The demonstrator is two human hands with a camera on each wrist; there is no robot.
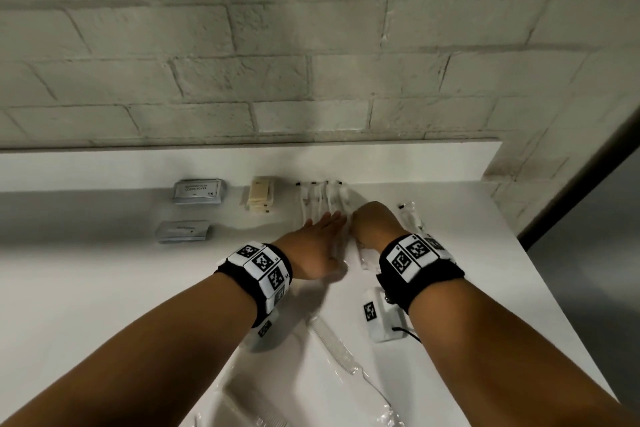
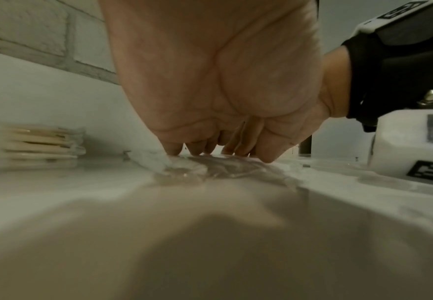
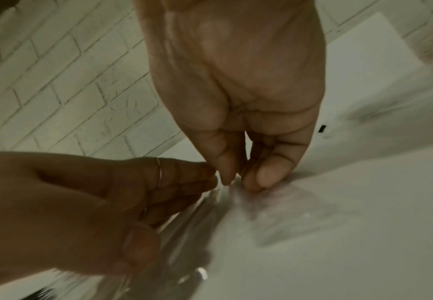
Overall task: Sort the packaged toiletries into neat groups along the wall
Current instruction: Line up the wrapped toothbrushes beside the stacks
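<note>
A row of clear-wrapped toothbrush packets lies at the wall's ledge. My left hand rests flat on their near ends, fingers straight; the left wrist view shows its fingertips touching the crinkled clear wrap. Just to the right, my right hand points its fingers down. In the right wrist view its thumb and forefinger pinch the edge of a clear-wrapped packet on the counter, beside my left hand. Left of the toothbrushes sit a beige packet stack and two grey sachet stacks.
Another clear packet lies right of my right hand. Clear-wrapped combs lie near me between my forearms. The white counter ends at a right edge beside a dark grey panel. The brick wall rises behind the ledge.
</note>
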